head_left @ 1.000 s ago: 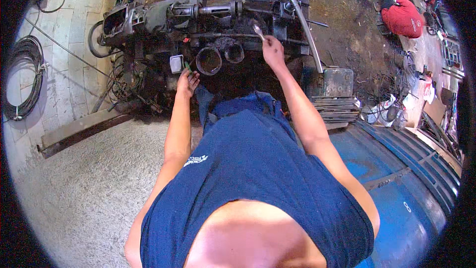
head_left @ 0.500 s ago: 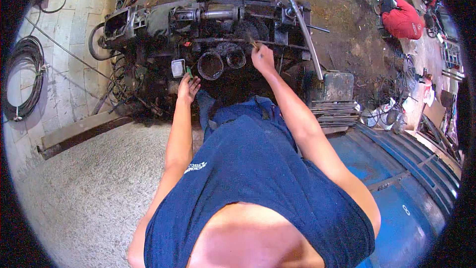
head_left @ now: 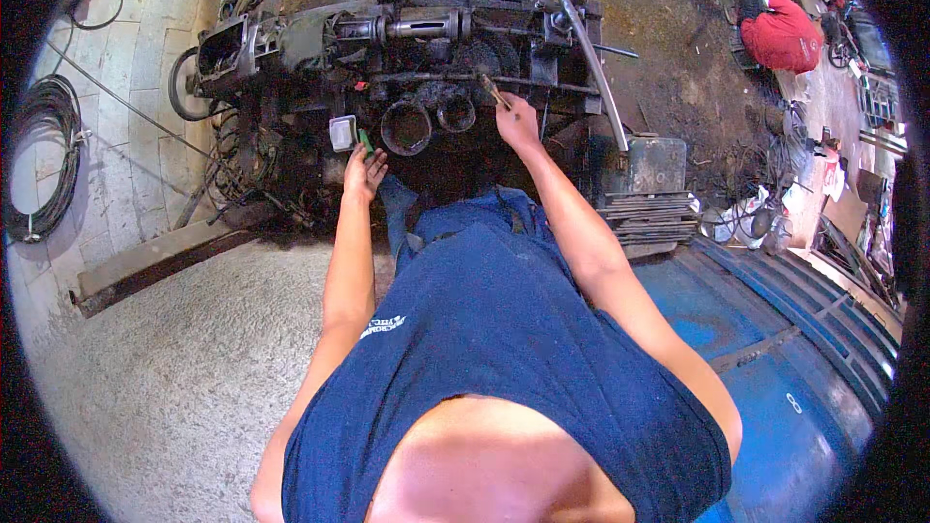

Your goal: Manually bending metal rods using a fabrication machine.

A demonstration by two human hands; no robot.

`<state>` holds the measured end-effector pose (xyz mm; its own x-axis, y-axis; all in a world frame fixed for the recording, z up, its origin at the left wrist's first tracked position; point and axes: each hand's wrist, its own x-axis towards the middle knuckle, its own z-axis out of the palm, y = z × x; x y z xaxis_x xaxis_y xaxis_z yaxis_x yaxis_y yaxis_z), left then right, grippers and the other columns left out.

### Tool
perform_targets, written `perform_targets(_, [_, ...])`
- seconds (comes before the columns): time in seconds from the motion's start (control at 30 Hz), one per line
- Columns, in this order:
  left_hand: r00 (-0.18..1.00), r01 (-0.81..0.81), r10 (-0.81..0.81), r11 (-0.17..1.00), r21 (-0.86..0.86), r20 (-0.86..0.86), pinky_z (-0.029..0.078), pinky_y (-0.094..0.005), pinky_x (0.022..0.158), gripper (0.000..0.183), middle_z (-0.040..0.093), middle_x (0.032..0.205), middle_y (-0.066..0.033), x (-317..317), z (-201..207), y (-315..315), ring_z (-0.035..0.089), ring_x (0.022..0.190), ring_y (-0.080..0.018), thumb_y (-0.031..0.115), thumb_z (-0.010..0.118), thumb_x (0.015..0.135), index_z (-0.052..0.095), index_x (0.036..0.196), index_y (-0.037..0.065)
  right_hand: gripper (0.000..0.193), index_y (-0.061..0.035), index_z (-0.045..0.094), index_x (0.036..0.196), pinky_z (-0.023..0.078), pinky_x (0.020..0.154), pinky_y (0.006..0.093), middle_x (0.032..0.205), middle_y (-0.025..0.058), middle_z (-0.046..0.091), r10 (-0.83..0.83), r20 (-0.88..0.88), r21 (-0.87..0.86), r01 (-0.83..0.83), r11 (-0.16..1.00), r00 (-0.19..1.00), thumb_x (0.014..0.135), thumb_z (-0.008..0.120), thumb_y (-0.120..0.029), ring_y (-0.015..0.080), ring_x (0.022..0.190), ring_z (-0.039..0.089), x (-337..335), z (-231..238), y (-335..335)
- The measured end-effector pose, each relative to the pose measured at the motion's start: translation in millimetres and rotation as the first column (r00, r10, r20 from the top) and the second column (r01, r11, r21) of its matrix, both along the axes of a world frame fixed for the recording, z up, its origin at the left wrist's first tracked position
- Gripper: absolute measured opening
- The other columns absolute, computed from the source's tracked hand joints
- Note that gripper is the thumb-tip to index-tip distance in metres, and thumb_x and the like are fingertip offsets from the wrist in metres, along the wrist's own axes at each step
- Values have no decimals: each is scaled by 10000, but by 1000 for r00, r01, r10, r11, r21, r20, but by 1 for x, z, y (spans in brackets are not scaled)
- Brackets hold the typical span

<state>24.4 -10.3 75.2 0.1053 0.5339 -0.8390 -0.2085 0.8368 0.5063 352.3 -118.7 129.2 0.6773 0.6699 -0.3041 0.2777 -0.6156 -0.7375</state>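
The right hand (head_left: 518,123) grips a brush (head_left: 495,92), the left hand (head_left: 364,172) holds a green item (head_left: 365,141), and white lettering (head_left: 385,325) marks the shirt (head_left: 513,320).

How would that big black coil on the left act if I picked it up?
The black coil would probably sag and flop a bit, since it's thin line bent into loops. It may feel heavy, because many loops are bundled together.

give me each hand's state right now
Left hand: at a small, narrow green object; whether it's gripping cannot be told.
Right hand: closed, holding a slim brownish tool.
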Motion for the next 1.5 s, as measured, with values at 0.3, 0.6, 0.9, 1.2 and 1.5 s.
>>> perform_targets(0.3, [1000,-1,1,1000,-4,-14,512,-387,827,450,609,1154,-114,0,4,-1,627,973,-234,237,432,988,341,1428,229,322,-48,647,1118,487,862,441,1008,237,654,23,-41,-86,-26,996,999,875,528,-222,392,993,618,2,22,5])
perform_targets(0.6, [999,31,-30,999,14,-14,505,-389,829,452,613,1128,-100,7,16,-4,627,995,-228,235,419,989,335,1432,211,317,12,617,1092,483,809,479,941,291,633,-52,122,228,23,973,991,875,483,-177,434,944,615,17,51,84])
perform_targets(0.9, [1000,6,-6,1000,18,-12,499,-386,824,459,621,1117,-107,-2,12,-4,634,984,-236,224,429,978,340,1427,202,321,-15,635,1093,489,824,482,932,284,642,15,0,10,-15,1000,1000,858,489,-178,422,931,630,-14,31,37])
perform_targets(1.2, [984,57,-46,996,64,-173,529,-320,687,381,644,1011,-80,9,14,-1,661,863,-199,179,508,954,447,1330,175,380,-25,620,1165,474,918,424,1074,233,645,-11,-54,13,12,1000,998,851,543,-223,374,1038,616,-9,18,12])
perform_targets(1.5, [858,348,-259,929,130,-444,503,-294,565,235,655,873,-72,9,-6,11,648,686,-163,214,502,952,625,1139,140,376,-52,610,1187,477,901,443,1063,242,644,0,-64,38,3,999,998,860,557,-229,391,1026,614,-9,0,4])
